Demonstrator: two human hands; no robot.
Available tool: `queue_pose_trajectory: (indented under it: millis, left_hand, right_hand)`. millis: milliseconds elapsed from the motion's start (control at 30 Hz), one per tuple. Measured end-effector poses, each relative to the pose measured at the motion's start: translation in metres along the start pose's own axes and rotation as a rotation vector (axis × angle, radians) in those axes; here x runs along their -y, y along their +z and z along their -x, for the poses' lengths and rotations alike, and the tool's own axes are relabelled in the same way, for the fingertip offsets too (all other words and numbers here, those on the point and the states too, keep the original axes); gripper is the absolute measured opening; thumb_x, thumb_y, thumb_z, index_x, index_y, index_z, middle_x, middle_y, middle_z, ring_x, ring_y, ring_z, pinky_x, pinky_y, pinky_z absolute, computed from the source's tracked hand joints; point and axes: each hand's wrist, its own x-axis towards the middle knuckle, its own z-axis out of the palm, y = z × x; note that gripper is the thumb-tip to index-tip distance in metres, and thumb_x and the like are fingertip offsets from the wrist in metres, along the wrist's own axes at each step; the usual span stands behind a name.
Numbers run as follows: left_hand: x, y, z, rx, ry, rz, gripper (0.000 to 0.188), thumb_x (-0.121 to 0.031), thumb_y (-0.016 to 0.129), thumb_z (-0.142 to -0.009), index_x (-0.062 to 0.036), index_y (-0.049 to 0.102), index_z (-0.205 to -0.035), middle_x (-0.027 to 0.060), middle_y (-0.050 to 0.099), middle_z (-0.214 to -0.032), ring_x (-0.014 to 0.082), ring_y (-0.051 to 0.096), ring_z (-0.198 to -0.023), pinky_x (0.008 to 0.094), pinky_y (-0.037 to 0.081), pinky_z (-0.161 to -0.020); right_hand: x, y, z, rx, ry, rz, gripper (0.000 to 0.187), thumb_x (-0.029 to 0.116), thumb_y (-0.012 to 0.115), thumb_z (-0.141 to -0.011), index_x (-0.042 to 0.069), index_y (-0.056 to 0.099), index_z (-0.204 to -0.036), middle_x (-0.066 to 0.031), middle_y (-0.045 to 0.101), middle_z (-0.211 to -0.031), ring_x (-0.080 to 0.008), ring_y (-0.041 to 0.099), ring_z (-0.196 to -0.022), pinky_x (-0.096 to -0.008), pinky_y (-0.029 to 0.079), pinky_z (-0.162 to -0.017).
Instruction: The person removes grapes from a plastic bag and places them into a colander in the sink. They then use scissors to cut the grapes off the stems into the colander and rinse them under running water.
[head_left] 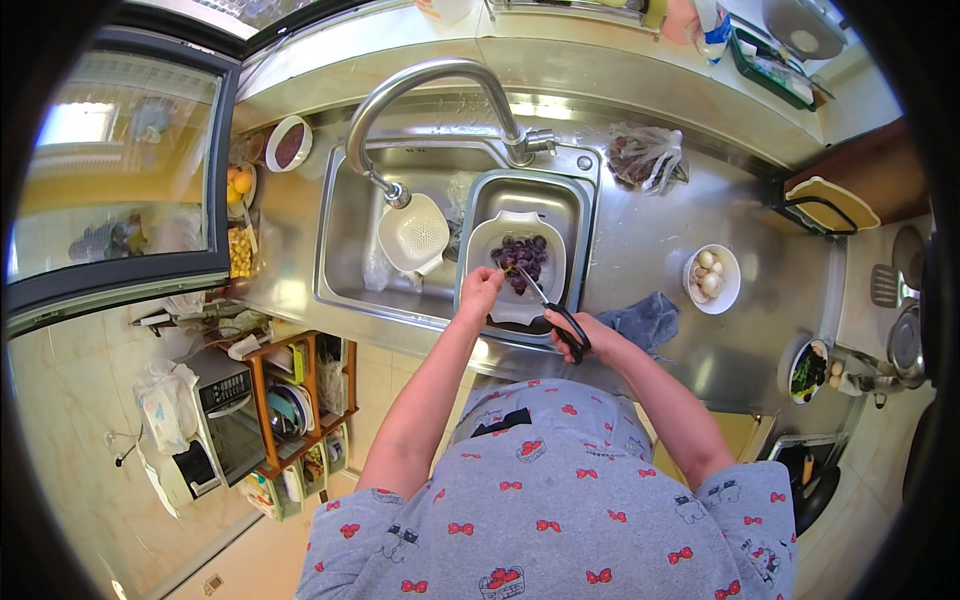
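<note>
Dark purple grapes (527, 257) lie in a white basin (515, 311) set in the right-hand sink bowl. My left hand (482, 291) is closed at the near left edge of the bunch, pinching what looks like its stem. In my right hand (585, 335) are black-handled scissors (568, 325), their blades reaching left and away into the grapes beside my left fingertips. Whether the blades touch a stem is too small to tell. A white colander (414, 233) sits in the left sink bowl, below the curved tap (398, 194).
A bowl of whitish bulbs (711, 279) and a dark blue cloth (640, 322) lie right of the sink, with a plastic bag (648, 160) behind them. An open window (120, 180) juts in at the left, near a small bowl of reddish contents (290, 144).
</note>
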Motion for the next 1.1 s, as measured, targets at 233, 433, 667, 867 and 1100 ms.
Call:
queue_pose_trajectory:
  millis: [233,433,667,867,1100]
  left_hand:
    - [-0.003,0.003,0.004,0.022,-0.013,0.015,0.023,-0.032,0.064,-0.094,-0.0087,0.065,-0.097,0.0007,0.068,-0.09,0.0124,0.062,-0.086,0.0313,0.044,-0.075]
    - [-0.004,0.004,0.007,0.034,-0.013,0.037,0.026,-0.033,0.063,-0.095,-0.0081,0.064,-0.1,0.002,0.068,-0.094,0.014,0.062,-0.09,0.0334,0.044,-0.08]
    - [-0.004,0.004,0.005,0.036,-0.016,0.007,0.023,-0.03,0.062,-0.096,-0.007,0.064,-0.1,0.0029,0.067,-0.095,0.0138,0.061,-0.091,0.0327,0.045,-0.082]
    - [0.003,-0.008,0.001,-0.008,0.182,-0.204,0.014,-0.017,0.064,-0.094,-0.0034,0.063,-0.095,0.003,0.066,-0.089,0.0115,0.057,-0.081,0.0281,0.046,-0.075]
    - [-0.013,-0.021,0.009,-0.012,0.359,-0.437,0.012,-0.013,0.066,-0.09,-0.0017,0.062,-0.091,0.0054,0.065,-0.078,0.0129,0.059,-0.074,0.0294,0.049,-0.072]
  right_hand:
    - [0.001,0.005,-0.01,0.033,0.017,-0.068,0.061,0.072,0.058,-0.083,0.011,0.059,-0.081,0.002,0.057,-0.058,-0.0113,0.057,-0.048,-0.0236,0.041,-0.044]
    - [0.007,0.008,-0.011,0.034,0.01,-0.099,0.06,0.07,0.059,-0.084,0.01,0.058,-0.08,0.0014,0.057,-0.057,-0.0116,0.057,-0.047,-0.0231,0.04,-0.043]
    - [-0.008,0.009,-0.02,-0.068,-0.167,-0.05,0.056,0.059,0.067,-0.085,0.006,0.057,-0.07,-0.0017,0.055,-0.055,-0.012,0.054,-0.044,-0.0268,0.042,-0.042]
    - [-0.017,-0.008,-0.023,-0.15,-0.151,0.125,0.062,0.062,0.069,-0.082,0.002,0.06,-0.071,-0.0037,0.055,-0.054,-0.0129,0.053,-0.043,-0.0282,0.045,-0.044]
    - [-0.009,-0.018,-0.023,-0.048,-0.109,0.183,0.063,0.065,0.069,-0.08,0.003,0.061,-0.073,-0.0032,0.055,-0.054,-0.0132,0.055,-0.045,-0.0285,0.046,-0.046]
